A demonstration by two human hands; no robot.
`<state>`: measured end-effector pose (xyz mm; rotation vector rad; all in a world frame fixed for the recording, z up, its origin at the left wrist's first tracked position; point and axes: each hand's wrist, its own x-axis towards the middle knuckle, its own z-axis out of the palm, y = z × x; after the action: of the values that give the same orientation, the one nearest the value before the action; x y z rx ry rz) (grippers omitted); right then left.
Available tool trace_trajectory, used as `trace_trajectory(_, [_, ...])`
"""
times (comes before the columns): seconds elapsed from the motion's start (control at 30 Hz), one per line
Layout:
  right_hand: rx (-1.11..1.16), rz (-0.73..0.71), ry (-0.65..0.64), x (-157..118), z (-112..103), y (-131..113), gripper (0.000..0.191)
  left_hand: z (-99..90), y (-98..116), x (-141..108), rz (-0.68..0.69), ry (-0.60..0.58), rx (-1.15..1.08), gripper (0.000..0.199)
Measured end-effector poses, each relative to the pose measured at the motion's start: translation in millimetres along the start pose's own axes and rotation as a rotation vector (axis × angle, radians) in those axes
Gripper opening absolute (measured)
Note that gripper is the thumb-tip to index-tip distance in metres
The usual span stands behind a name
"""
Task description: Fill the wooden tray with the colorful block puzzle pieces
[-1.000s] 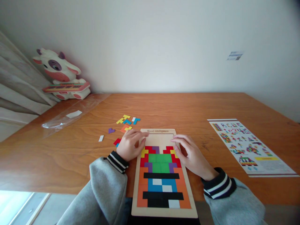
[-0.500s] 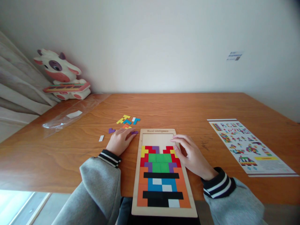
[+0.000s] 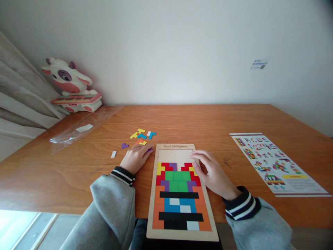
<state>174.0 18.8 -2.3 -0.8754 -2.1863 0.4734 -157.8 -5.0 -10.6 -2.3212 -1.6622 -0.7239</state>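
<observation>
My left hand (image 3: pixel 135 158) lies low over the table, left of the board's top corner. Its fingertips are closed on a small purple puzzle piece (image 3: pixel 150 150), which shows only in part. The wooden puzzle board (image 3: pixel 179 146) is filled in its lower and middle part with coloured pieces, among them green blocks (image 3: pixel 177 176) and black bars (image 3: pixel 179 195). Bare wood shows at its top. My right hand (image 3: pixel 212 173) rests at the board's right rim, fingers curved and apart, holding no piece.
Loose yellow, blue, white and orange pieces (image 3: pixel 142 136) lie beyond my left hand. Another purple piece (image 3: pixel 124 146) and a white one (image 3: pixel 113 154) are farther left. A printed pattern sheet (image 3: pixel 281 165) lies right, a clear plastic bag (image 3: pixel 70 137) and toy cow (image 3: pixel 73 86) back left.
My left hand has drawn slightly nearer to me, and the purple piece at its fingertips has shifted a little with it. My right hand stays at the board's rim. The view has tilted slightly.
</observation>
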Motion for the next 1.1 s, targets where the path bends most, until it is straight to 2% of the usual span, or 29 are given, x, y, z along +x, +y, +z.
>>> trace_trajectory(0.3, [-0.003, 0.001, -0.014, 0.6, -0.5, -1.0, 0.023, -2.4, 2.0, 0.5, 0.004, 0.037, 0.074, 0.030])
trace_trajectory(0.4, [-0.004, 0.003, -0.005, 0.5, -0.5, -1.5, 0.022, -5.9, 12.2, 6.5, -0.017, 0.074, -0.077, 0.027])
trace_trajectory(0.5, [-0.004, 0.005, -0.006, 0.1, 0.4, -0.8, 0.022, -8.9, 34.8, 19.9, -0.087, 0.097, -0.293, 0.024])
trace_trajectory(0.57, [-0.003, 0.004, -0.009, -0.2, 1.2, 0.6, 0.023, -7.4, 52.3, 30.6, -0.120, 0.024, -0.440, 0.022])
trace_trajectory(0.63, [-0.006, 0.002, -0.012, -0.5, 2.0, 2.3, 0.023, -1.9, 67.1, 40.1, -0.113, -0.103, -0.542, 0.020])
trace_trajectory(0.73, [-0.014, 0.009, -0.016, -0.9, 2.6, 3.8, 0.022, 11.0, 79.5, 48.1, -0.011, -0.200, -0.574, 0.017])
trace_trajectory(0.83, [-0.012, 0.014, -0.024, -1.1, 2.2, 3.5, 0.023, 19.1, 80.3, 47.9, 0.097, -0.152, -0.561, 0.018])
trace_trajectory(0.93, [-0.006, 0.014, -0.028, -1.1, 1.4, 2.6, 0.024, 15.9, 74.8, 42.5, 0.215, -0.084, -0.545, 0.021])
trace_trajectory(1.1, [-0.004, 0.013, -0.022, -0.9, 1.4, 3.1, 0.024, 3.6, 67.5, 30.6, 0.349, -0.066, -0.477, 0.025])
